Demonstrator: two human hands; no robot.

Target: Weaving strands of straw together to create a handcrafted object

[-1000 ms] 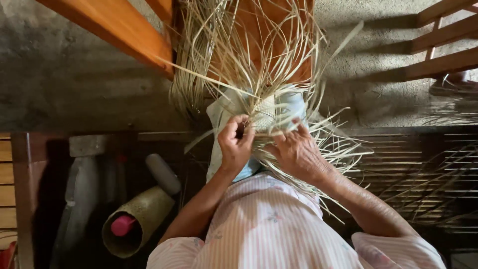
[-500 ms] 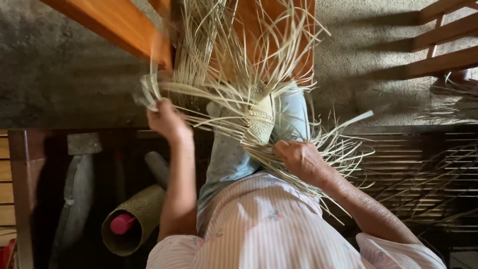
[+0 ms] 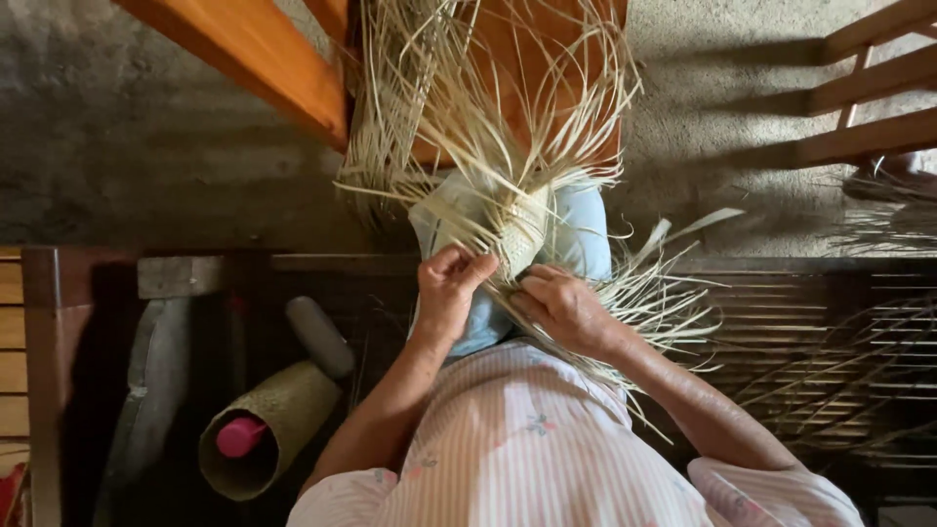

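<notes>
the small woven piece [image 3: 520, 234] sits on the person's lap at the middle of the view, loose pale straw strands [image 3: 508, 107] fanning out toward 12 o'clock and more trailing toward 4 o'clock. the left hand [image 3: 451, 288] pinches a strand at the piece's 8 o'clock edge, fingers curled shut on it. the right hand [image 3: 564, 307] is closed around the strands at its 5 o'clock side, steadying the weave. to do this well, it seems wise to keep each strand flat and taut, pulling snug against the last row while the right hand stops the piece turning. a woven tube [image 3: 264, 429] with a pink bottle [image 3: 239, 436] lies at 8 o'clock.
</notes>
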